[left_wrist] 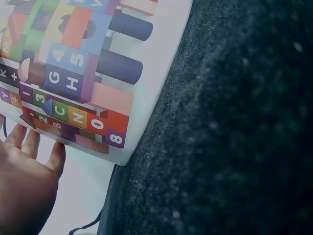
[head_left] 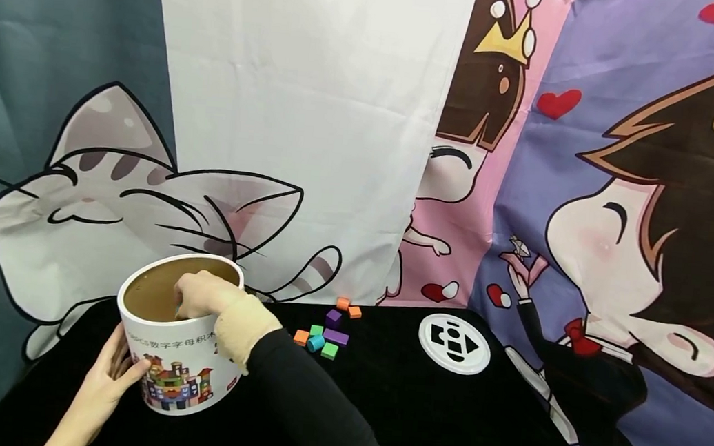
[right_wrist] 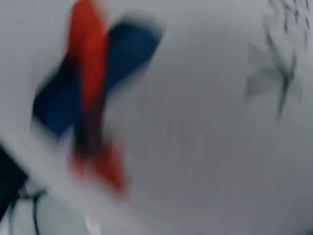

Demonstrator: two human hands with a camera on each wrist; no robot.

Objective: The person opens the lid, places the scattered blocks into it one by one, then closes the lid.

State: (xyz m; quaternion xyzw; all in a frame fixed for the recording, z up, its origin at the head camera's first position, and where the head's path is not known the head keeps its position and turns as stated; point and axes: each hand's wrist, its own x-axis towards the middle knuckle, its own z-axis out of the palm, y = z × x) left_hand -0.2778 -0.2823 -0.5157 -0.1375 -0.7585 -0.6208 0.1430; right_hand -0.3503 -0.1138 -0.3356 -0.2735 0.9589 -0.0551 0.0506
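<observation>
A white printed bucket (head_left: 178,376) stands at the left of the black cloth, its mouth toward me. My left hand (head_left: 107,371) holds its left side, thumb on the front wall; in the left wrist view that hand (left_wrist: 29,181) has its fingertips against the wall. Over the front rim reaches my right hand (head_left: 205,295), fingers bent down inside the bucket. A small teal patch shows by those fingertips; whether it is a held block is unclear. The right wrist view is blurred, with red and blue print on a pale surface (right_wrist: 195,161).
Right of the bucket lie several small blocks: a purple one (head_left: 336,336), a teal cylinder (head_left: 315,343), an orange one (head_left: 301,337) and a green one (head_left: 329,350). Farther right is a white round lid (head_left: 474,359) with shaped holes. Printed curtains (head_left: 315,109) hang behind.
</observation>
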